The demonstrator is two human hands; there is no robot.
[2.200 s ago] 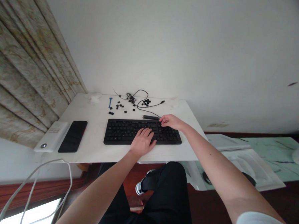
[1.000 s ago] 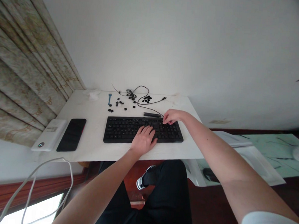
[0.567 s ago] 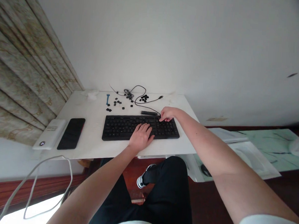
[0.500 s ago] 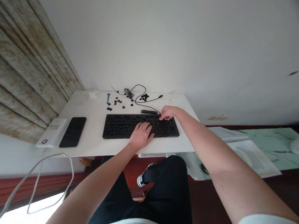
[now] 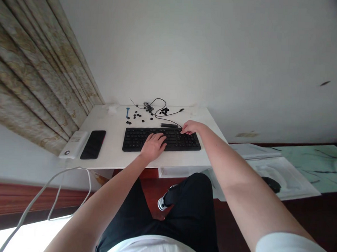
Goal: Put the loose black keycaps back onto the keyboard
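Note:
A black keyboard [image 5: 174, 144] lies on the white table, and some of its key positions look bare. My left hand [image 5: 152, 146] rests palm down on its middle, fingers stretched out and slightly apart. At the upper right part of the keyboard, near the number keys, my right hand [image 5: 191, 127] is closed, thumb and fingertips pressed together. Anything between those fingertips is too small to make out. Behind the keyboard lie loose black keycaps [image 5: 137, 114], with another cluster of keycaps [image 5: 164, 111] farther right. A short dark bar [image 5: 169, 125] lies just beyond the keyboard's back edge.
A blue tool [image 5: 127, 112] lies at the back left. The coiled black cable [image 5: 148, 107] has its USB plug [image 5: 181, 109] to the right. A phone [image 5: 93, 144] and a white box-shaped device [image 5: 75, 144] sit at the table's left. A dark mouse [image 5: 271, 184] is at the lower right.
My left hand has slid a little left across the keyboard. The right hand stays at the same keys, its fingertips drawn closer together. The whole view has shifted slightly.

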